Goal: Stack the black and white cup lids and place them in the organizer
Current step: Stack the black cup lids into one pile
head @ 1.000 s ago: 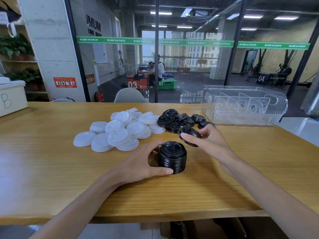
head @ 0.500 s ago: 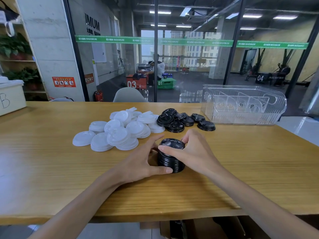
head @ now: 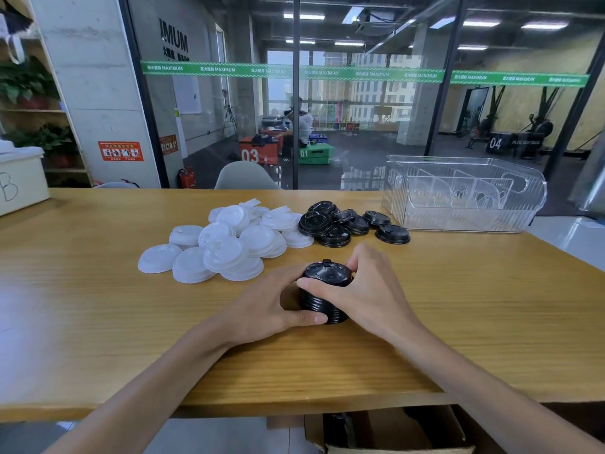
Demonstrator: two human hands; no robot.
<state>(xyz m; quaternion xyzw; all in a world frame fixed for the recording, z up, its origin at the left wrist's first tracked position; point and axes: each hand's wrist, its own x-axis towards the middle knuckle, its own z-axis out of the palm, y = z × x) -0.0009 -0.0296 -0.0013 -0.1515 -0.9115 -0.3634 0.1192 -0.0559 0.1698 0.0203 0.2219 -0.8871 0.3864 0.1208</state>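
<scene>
The left hand (head: 262, 303) is curled round the near and left side of the black stack (head: 324, 294), thumb lying along its base; the right hand (head: 366, 290) wraps the stack from the right, thumb across the front just under the top lid and fingers curved over the far rim; both hands grasp it, and it stands upright on the table (head: 458, 316) right in front of the person. The step in hand looks like seating the top lid and squaring the stack; black stacking is only partly done. Beyond the hands, loose black lids (head: 347, 222) lie in a small heap, touching the larger heap of white lids (head: 229, 244) to its left; the organizer (head: 465, 194), clear plastic with dividers, sits at the far right, holding no lids as far as I can see. Next, I judge, the right hand must let go and reach for another loose black lid while the left steadies the stack.
</scene>
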